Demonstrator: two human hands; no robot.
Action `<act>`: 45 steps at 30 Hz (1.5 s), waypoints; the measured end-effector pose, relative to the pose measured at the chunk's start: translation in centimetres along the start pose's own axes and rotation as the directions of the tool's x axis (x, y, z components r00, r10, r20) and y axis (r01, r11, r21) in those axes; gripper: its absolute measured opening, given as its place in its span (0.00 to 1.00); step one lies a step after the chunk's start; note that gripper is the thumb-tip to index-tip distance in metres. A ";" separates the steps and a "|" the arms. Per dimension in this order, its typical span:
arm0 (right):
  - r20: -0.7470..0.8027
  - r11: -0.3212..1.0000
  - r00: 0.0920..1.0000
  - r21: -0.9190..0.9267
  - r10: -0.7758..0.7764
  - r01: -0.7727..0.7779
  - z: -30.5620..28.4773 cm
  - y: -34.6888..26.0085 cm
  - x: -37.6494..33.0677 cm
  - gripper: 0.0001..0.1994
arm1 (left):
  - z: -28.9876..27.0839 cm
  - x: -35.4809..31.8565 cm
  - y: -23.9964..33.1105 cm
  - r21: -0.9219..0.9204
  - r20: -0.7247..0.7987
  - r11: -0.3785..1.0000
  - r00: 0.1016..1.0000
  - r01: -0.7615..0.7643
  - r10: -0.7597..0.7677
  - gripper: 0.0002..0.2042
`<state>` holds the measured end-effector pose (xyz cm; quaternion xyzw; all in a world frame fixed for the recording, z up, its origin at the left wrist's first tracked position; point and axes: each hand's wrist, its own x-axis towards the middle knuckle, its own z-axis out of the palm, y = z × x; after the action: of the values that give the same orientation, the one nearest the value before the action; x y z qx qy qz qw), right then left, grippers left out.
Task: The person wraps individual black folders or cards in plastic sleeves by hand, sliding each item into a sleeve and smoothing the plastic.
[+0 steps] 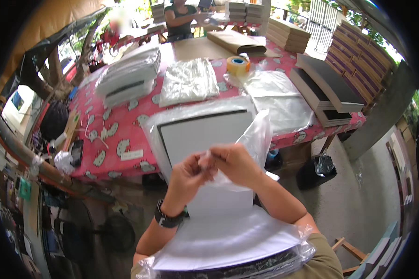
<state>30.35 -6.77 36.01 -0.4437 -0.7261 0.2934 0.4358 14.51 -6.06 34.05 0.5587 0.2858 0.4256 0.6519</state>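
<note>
My left hand (187, 179) and my right hand (237, 162) meet with fingers pinched together; what they hold, if anything, is too small and blurred to make out. A dark strap circles my left wrist. Beneath them, a pale panel with a black border (205, 131) lies in a transparent plastic bag (152, 124) at the table's front edge. Near my right hand a loose flap of the bag (261, 135) stands up. Against my body rests a white sheet-like stack (233, 235) with plastic around its lower edge.
The table's pink patterned cloth (121, 125) bears wrapped stacks (130, 74), folded plastic bags (188, 81), flat plastic sleeves (279, 100), tape rolls (238, 65), black-covered books (328, 86) and a phone (77, 152). A black bin (316, 172) stands at right. A person (179, 21) is across the table.
</note>
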 end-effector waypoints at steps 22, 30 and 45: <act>-0.154 0.972 0.971 0.177 0.181 -0.153 3.9 1.4 -1.6 0.09 | 0.3 -1.2 -0.6 -0.569 -0.286 0.818 0.952 -0.080 -0.107 0.12; -0.215 0.419 0.912 0.906 0.350 0.053 0.6 1.9 -0.9 0.05 | -8.1 -2.7 -4.8 -0.600 0.125 0.799 0.990 0.026 0.061 0.15; -0.316 1.000 0.948 -0.023 -0.020 0.013 4.0 2.1 -1.9 0.06 | -0.6 0.5 -3.0 0.232 -0.150 0.914 0.917 -0.332 0.371 0.11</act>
<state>28.03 -7.69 31.82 -0.4834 -0.6533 0.2074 0.5445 14.96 -5.37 31.01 0.6209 0.2828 0.5566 0.4740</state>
